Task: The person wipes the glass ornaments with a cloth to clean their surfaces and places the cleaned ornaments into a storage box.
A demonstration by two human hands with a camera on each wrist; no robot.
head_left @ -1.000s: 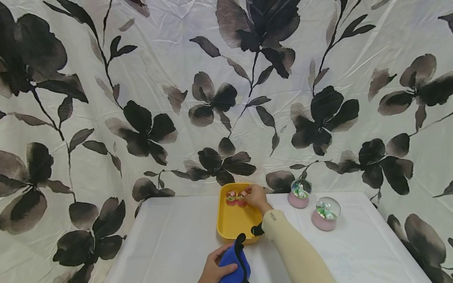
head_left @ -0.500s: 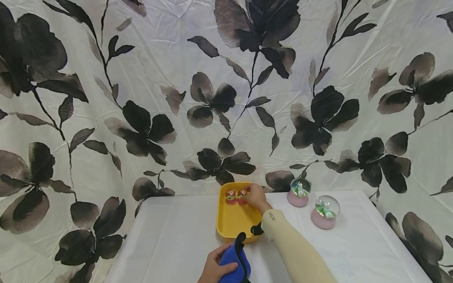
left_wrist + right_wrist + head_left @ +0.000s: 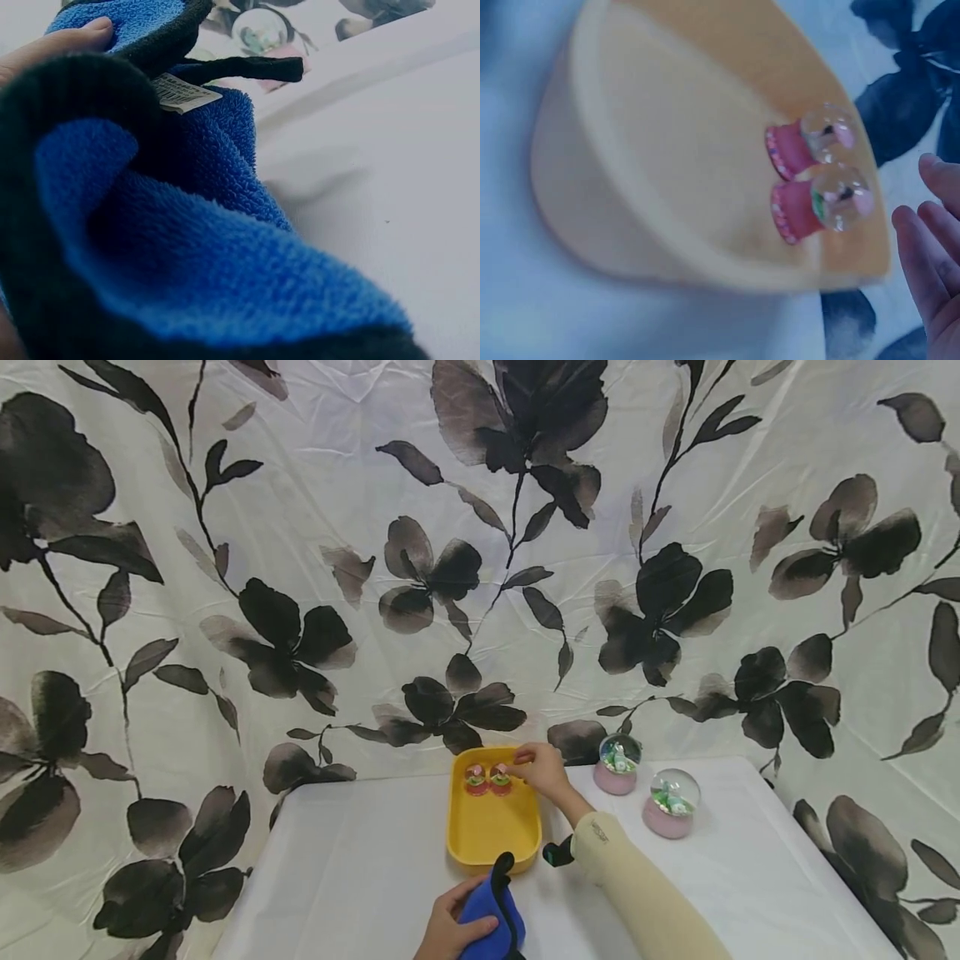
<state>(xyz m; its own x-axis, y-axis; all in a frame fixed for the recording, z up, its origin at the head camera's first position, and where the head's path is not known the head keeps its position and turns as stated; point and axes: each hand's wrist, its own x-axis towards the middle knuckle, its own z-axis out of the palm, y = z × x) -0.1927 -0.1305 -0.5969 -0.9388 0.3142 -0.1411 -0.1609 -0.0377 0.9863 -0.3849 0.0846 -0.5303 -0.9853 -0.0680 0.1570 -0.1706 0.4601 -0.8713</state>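
While the right hand (image 3: 542, 768) hangs over the far right corner of the yellow tray (image 3: 491, 835), the scene reads as follows.

Right hand: fingers loose and a little spread, holding nothing; in the right wrist view the fingers (image 3: 930, 262) sit just beside the nearer small snow globe (image 3: 821, 202), with a gap between them.

Small snow globes: two of them, with red bases and clear domes, stand side by side at the far end of the tray; the second one (image 3: 810, 139) is close against the first, and whether they touch I cannot tell.

Left hand (image 3: 448, 930): curled round a blue towel cloth with black trim (image 3: 491, 914), thumb on top, at the near edge of the table just in front of the tray; in the left wrist view the thumb (image 3: 56, 46) presses on the blue pile beside a small white label (image 3: 182, 93).

Yellow tray: rectangular with rounded corners, on the white table (image 3: 352, 860), its long side running away from the person.

Larger snow globes: two with pink bases stand on the table to the right of the tray, one (image 3: 617, 764) near the tray's far corner and the other (image 3: 671, 803) a little nearer and further right.

Right arm: in a cream sleeve (image 3: 645, 902), with a dark wrist strap (image 3: 557, 853) beside the tray's near right corner.

Backdrop: a pale cloth printed with dark flowers (image 3: 300, 527) hangs behind the table.
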